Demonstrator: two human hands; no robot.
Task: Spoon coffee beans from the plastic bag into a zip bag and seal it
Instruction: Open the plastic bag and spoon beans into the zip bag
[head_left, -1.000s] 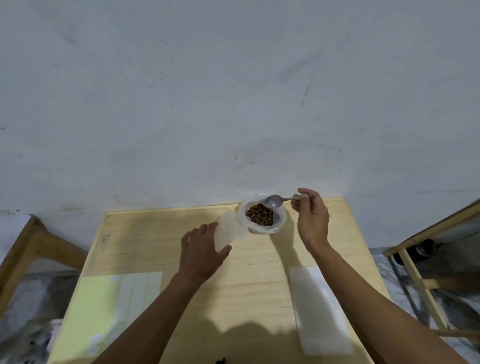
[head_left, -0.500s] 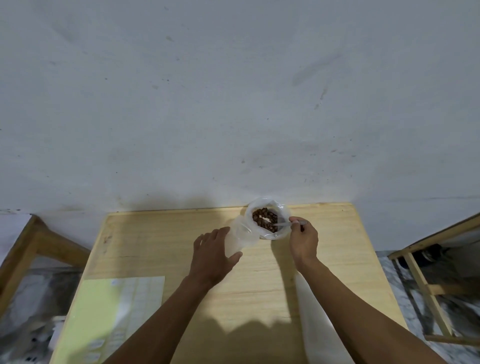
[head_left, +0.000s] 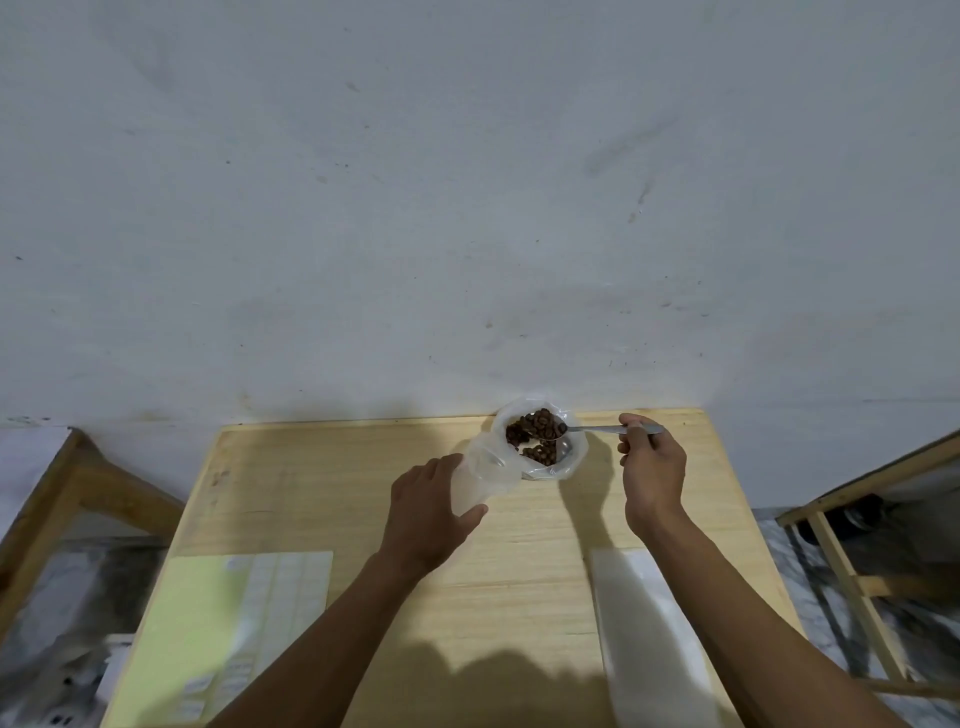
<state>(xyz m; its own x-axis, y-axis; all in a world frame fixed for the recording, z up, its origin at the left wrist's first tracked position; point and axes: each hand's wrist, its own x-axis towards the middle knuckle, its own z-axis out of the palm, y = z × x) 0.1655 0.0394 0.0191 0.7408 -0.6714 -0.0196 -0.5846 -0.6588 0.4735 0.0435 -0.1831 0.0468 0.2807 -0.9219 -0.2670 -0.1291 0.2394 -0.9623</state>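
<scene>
Now that the spoon (head_left: 566, 434) has come up out of the beans (head_left: 535, 441) heaped with a load, the scoop looks done — next comes the carry to the zip bag (head_left: 483, 475). Right hand (head_left: 652, 467) pinches the handle; left hand (head_left: 428, 506) grips the zip bag, its mouth just beside the plastic bag (head_left: 540, 444) at the table's (head_left: 337, 493) far edge. Half a second ago the bowl was buried in the beans — earlier still, empty above them.

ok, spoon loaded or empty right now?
Loaded: the spoon bowl carries a heap of coffee beans, held level over the plastic bag by the right hand.
</scene>
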